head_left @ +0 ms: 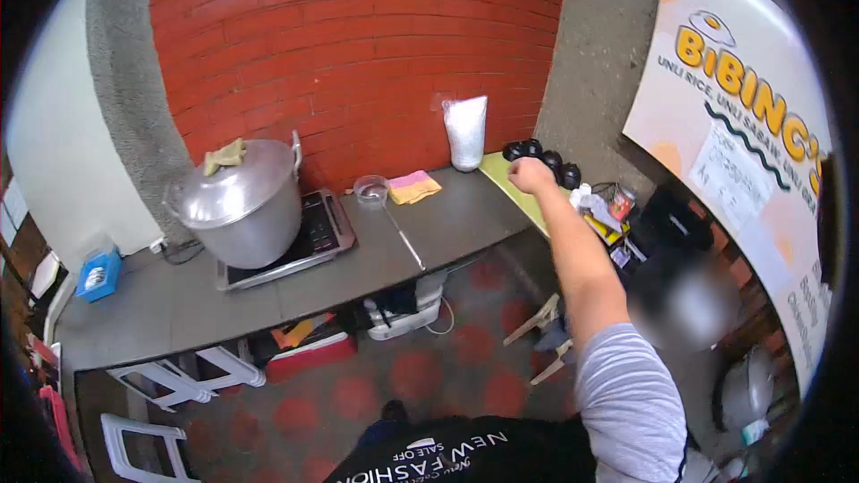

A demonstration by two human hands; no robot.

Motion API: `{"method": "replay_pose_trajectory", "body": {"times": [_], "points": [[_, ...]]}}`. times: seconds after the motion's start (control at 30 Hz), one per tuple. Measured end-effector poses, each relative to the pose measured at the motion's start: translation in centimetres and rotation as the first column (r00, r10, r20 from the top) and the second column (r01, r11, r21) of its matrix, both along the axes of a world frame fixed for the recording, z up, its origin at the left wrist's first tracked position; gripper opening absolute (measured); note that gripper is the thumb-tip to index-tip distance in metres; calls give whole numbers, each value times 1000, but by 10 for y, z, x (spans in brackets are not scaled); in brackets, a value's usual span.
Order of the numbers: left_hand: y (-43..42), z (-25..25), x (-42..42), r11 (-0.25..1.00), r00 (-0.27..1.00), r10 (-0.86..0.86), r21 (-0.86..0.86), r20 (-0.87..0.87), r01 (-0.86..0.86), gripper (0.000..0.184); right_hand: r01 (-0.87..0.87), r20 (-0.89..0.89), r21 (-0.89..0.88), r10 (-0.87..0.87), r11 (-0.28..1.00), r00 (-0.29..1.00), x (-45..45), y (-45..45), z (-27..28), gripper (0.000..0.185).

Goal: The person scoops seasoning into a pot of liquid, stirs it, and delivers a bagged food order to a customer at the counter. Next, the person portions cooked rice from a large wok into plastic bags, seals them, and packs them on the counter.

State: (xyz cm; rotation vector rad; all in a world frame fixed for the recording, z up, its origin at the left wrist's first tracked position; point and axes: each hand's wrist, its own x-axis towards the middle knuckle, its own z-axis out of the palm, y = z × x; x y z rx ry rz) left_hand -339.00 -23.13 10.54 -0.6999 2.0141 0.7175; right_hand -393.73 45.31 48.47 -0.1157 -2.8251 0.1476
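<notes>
My right arm stretches forward over the right end of the counter. My right hand (pixel 534 176) is closed, with its fingers curled; whatever may be in them is hidden. It is above a yellow-green surface (pixel 516 193), close beside several black rounded things (pixel 552 159) whose kind I cannot make out. Just left of the hand stands a tall clear bag or wrapped stack of white material (pixel 466 132). My left hand is out of view.
A large lidded pot (pixel 249 210) sits on an induction cooker (pixel 338 219). Nearby are a folded pink and yellow cloth (pixel 413 188), a clear bowl (pixel 370 188) and a long thin ladle-like handle (pixel 405 240). A blue basket (pixel 98 275) stands left; white stools (pixel 148 447) are below.
</notes>
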Motion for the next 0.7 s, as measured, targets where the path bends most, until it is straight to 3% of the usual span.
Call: {"method": "replay_pose_trajectory", "body": {"times": [0.1,0.2,0.23,0.3,0.4,0.47,0.5,0.57,0.7], "points": [[16,48,-120,985,979,-169,3,-112,171,36,-14,-157,-130,-7,991,988,-73,-26,0,21],[61,135,-243,955,903,-289,-30,-320,295,34,-120,-310,-55,97,991,946,-165,-17,0,21],[87,167,-278,974,911,-188,53,-368,222,34,-144,-334,-38,123,989,934,-190,-14,5,20],[150,216,-335,878,928,220,476,-300,-55,32,-127,-256,-70,105,989,961,-239,-10,20,19],[223,287,-375,823,855,199,555,-479,119,28,-126,-286,60,138,990,948,-311,8,24,23],[258,279,-396,713,755,406,695,-516,91,27,-140,-441,101,170,985,881,-358,17,16,22],[277,283,-398,647,717,493,758,-493,77,27,-191,-342,6,182,982,922,-372,25,12,21],[307,292,-417,738,700,455,673,-550,48,24,-246,-141,-182,222,952,965,-401,44,14,21],[351,307,-485,852,648,351,517,-676,79,20,-438,-572,77,400,896,716,-413,65,33,20]]}}
